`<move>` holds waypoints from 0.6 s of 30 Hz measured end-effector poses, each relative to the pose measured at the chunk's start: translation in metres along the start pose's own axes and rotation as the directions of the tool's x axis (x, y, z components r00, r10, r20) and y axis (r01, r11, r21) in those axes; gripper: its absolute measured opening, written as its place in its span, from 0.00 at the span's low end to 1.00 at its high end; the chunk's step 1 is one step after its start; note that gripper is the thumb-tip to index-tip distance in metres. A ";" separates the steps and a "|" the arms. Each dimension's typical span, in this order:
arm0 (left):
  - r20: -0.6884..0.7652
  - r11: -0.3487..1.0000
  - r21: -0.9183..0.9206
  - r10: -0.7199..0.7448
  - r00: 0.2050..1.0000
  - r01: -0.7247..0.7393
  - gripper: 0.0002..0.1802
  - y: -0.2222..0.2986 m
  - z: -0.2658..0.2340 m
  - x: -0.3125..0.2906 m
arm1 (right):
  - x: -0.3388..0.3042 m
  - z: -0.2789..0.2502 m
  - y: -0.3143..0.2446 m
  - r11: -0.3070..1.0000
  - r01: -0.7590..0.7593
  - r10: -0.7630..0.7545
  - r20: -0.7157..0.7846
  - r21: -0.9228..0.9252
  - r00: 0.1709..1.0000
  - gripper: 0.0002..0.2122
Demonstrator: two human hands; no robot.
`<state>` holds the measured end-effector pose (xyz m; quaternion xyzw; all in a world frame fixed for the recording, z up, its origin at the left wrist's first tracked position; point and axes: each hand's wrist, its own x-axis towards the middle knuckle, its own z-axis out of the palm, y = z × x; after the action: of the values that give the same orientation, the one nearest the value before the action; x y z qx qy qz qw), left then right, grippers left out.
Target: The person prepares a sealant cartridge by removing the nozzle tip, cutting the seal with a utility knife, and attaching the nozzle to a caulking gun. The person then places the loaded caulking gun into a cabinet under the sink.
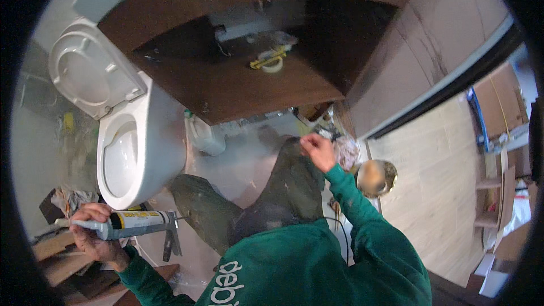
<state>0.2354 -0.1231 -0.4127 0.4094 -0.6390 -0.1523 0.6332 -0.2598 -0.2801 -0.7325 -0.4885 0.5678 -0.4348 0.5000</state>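
Left hand (93,232) grip wraps caulking gun (133,224) barrel, nozzle end.

A white toilet (141,141) stands at the left with its lid (90,71) raised. Beside it, a dark wood cabinet (238,88) hangs open, and a roll of tape (273,62) with a yellow tool lies on its shelf. A white jug (204,136) sits on the floor below the cabinet. Crumpled rags (71,198) lie left of the toilet's base. Pale plank flooring (436,187) runs off to the right, where cardboard (498,102) leans.
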 end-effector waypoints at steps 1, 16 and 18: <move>-0.038 1.000 0.018 0.009 0.999 -0.008 0.24 -0.003 0.001 -0.004 | 0.037 0.017 -0.015 1.000 -0.021 0.020 0.017 0.009 1.000 0.11; -0.224 0.998 0.053 -0.023 0.974 0.036 0.23 0.009 -0.008 -0.025 | 0.340 0.117 -0.069 0.901 -0.400 0.433 -0.356 0.166 0.828 0.18; -0.309 0.995 0.068 -0.048 0.950 0.072 0.23 0.002 -0.006 -0.022 | 0.356 0.114 -0.060 0.876 -0.443 0.481 -0.419 0.191 0.770 0.18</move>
<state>0.2370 -0.1043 -0.4257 0.4719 -0.5257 -0.0807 0.7032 -0.1471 -0.6414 -0.7387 -0.1979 0.7528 -0.4228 0.4641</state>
